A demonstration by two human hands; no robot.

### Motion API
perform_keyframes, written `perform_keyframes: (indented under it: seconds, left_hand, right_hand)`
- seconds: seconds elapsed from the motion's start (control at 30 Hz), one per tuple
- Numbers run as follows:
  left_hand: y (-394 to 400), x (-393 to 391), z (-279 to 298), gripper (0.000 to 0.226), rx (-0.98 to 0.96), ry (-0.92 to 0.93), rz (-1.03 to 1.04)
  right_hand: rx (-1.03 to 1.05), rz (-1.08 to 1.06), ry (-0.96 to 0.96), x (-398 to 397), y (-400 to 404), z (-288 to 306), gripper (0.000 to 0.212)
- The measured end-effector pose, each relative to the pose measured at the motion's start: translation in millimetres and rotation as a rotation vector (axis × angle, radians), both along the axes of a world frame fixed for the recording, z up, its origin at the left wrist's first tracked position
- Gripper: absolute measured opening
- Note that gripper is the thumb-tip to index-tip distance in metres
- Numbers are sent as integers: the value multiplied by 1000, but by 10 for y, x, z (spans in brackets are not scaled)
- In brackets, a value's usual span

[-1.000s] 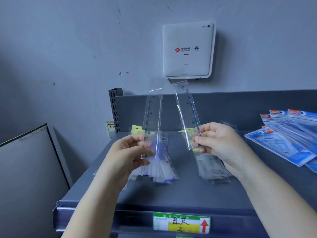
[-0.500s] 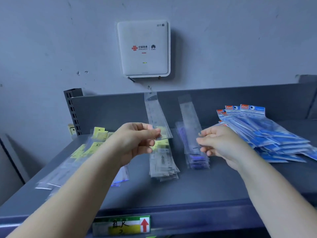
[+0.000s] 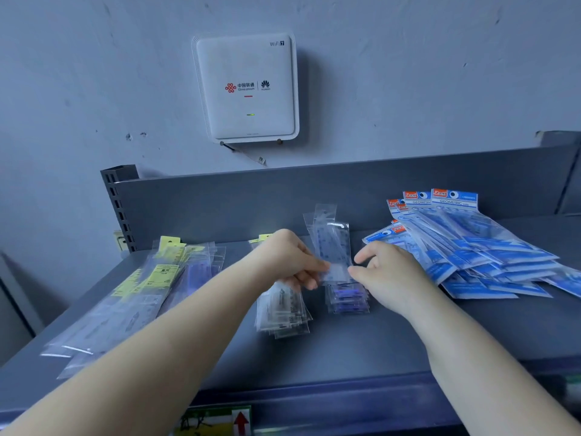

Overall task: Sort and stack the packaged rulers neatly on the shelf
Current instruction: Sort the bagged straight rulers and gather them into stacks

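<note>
On the grey shelf (image 3: 345, 354) lie two short middle stacks of packaged rulers, a clear stack (image 3: 284, 316) and a purple-ended stack (image 3: 348, 300). My left hand (image 3: 289, 262) pinches the near end of a clear packaged ruler (image 3: 334, 247), holding it tilted over the purple-ended stack. On the other side, my right hand (image 3: 388, 273) has loosely bent fingers, and its fingertips touch that packet's right edge. More clear packets stand up behind the held one.
Long yellow-labelled ruler packets (image 3: 151, 281) fan out on the shelf's left. A spread pile of blue geometry sets (image 3: 478, 256) covers the right. A white router (image 3: 248, 86) hangs on the wall above the shelf's back panel (image 3: 220, 202). A price label (image 3: 220, 423) sits on the front lip.
Both hands came down from holding one ruler each upright. The right hand's ruler now lies on the purple-ended stack, and the left hand has carried its ruler right, over that stack.
</note>
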State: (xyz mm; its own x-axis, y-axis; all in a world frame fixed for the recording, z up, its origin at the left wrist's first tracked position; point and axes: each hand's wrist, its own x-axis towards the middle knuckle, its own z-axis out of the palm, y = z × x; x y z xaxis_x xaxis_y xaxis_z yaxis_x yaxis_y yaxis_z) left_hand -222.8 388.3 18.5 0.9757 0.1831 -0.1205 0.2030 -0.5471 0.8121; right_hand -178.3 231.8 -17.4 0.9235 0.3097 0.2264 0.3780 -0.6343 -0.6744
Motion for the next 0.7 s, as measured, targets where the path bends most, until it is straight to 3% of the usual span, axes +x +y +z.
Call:
perform_keyframes:
  seconds: [0.07,0.23,0.33,0.43,0.57,0.7]
  left_hand:
    - [-26,29,-18,25,140,-4,6]
    - [-75,73,-15,23,232,-17,-1]
    - [-50,52,-6,36,307,-13,20]
    - [68,-55,18,36,450,-100,52]
    - [405,-391,-27,35,783,-239,180]
    - [895,-742,-124,45,840,-205,280]
  right_hand:
    - [-18,1,-16,4,4,-12,11]
    - [-31,-5,-41,19,9,-25,14]
    - [-13,-44,-59,18,13,4,15]
    - [40,-76,-156,3,70,103,17]
    - [29,50,-242,-173,330,231,13]
    - [-3,180,-231,-394,717,265,14]
